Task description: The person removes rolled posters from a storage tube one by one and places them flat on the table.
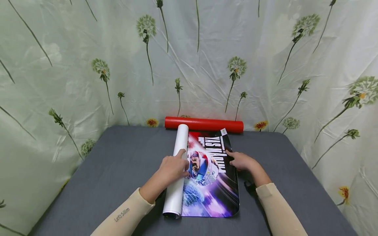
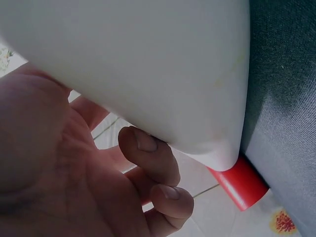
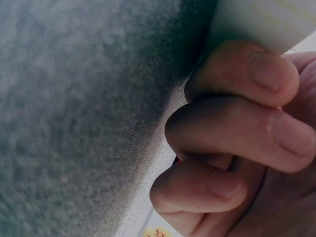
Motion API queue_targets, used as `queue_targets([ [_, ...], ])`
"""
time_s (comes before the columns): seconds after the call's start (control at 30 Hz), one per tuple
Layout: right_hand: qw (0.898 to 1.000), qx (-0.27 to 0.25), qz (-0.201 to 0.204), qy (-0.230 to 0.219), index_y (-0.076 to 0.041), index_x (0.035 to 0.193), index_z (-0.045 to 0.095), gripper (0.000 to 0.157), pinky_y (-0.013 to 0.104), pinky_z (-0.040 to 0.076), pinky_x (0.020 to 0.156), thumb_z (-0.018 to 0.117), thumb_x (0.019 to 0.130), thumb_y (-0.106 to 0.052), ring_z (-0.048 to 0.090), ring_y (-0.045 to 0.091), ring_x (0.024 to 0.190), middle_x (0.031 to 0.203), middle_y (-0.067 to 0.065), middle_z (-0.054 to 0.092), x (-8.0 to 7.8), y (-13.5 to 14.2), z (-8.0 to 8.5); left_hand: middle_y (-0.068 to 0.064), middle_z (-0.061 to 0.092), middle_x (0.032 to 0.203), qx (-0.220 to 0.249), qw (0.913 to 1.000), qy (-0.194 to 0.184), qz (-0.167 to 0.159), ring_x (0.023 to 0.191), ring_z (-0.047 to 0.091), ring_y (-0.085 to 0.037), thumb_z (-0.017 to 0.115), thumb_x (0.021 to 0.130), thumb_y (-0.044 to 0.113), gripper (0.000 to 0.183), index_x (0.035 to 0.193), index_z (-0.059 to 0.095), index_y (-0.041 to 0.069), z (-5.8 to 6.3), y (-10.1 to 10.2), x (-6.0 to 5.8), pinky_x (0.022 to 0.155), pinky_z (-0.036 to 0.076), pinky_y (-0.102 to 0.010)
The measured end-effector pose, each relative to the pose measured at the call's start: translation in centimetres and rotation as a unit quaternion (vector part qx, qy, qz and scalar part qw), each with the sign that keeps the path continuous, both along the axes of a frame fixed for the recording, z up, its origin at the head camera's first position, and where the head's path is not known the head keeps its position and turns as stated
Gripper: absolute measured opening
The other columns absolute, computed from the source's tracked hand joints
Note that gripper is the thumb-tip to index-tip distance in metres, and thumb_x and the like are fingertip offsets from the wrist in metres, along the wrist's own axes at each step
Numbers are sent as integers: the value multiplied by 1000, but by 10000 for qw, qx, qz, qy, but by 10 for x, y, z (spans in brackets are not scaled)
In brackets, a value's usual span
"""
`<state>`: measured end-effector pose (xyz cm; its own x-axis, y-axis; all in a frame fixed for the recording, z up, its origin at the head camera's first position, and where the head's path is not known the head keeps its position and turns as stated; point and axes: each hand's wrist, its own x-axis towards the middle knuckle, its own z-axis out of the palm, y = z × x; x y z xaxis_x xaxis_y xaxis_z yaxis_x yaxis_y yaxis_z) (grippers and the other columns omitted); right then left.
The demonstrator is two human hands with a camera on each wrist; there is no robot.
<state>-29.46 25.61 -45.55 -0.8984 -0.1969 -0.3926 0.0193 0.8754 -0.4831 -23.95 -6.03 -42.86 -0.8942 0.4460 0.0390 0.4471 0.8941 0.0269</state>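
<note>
A glossy poster (image 1: 203, 196) lies on the table, its left part wound into a white roll (image 1: 174, 193). The printed side shows a helmeted racing driver and large white letters on black. My left hand (image 1: 172, 168) grips the roll near its middle, one finger lying along the top. In the left wrist view, curled fingers (image 2: 148, 153) sit against the white paper; the thumb's tip is hidden behind it. My right hand (image 1: 243, 161) pinches the poster's right edge, thumb on the print. Curled fingers (image 3: 237, 118) show below the white underside (image 3: 261, 22) in the right wrist view.
A red tube (image 1: 203, 124) lies across the table's back edge, just beyond the poster. Grey cloth covers the table (image 1: 130, 157). Behind it hangs a pale curtain (image 1: 195, 82) with a dandelion print. A dark strap (image 1: 249, 186) hangs beneath the right wrist.
</note>
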Motion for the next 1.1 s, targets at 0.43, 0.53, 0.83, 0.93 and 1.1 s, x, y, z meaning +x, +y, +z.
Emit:
queue_targets([
  [0.43,9999,-59,151,-23,-9,167,30,67,30,46,63,54,105,-10,46,17,56,132,32,55,-1,-4,-1,-3,56,157,-160,9997,-156,102,79,66,-25,85,90,40,12,95,82,30,-1,-9,-1,67,52,-38],
  [0.53,9998,-33,200,-13,-7,167,28,67,30,46,62,53,105,-9,46,16,55,138,35,50,-2,1,1,-5,55,156,-128,9998,-153,87,77,65,-25,86,87,44,17,94,80,30,-1,-6,-3,68,51,-37],
  [0.83,9998,27,195,-32,-5,167,25,68,31,44,64,51,105,-11,46,17,56,118,30,57,-12,17,14,-2,55,160,-105,9998,-158,11,89,72,-24,84,91,33,13,102,87,27,9,4,-14,63,55,-33],
  [0.93,9998,62,190,-70,-5,167,25,68,31,43,64,51,105,-12,46,17,56,105,23,56,-12,16,14,-1,54,161,-81,9994,-323,101,95,73,-24,83,92,33,13,103,87,26,11,4,-14,68,56,-33],
  [1.1,9998,48,145,-151,-6,167,26,68,31,44,66,51,105,-11,47,18,57,127,32,55,-7,13,6,-5,56,157,-56,9991,-389,131,88,70,-26,85,89,37,13,97,85,27,7,0,-10,76,59,-39],
])
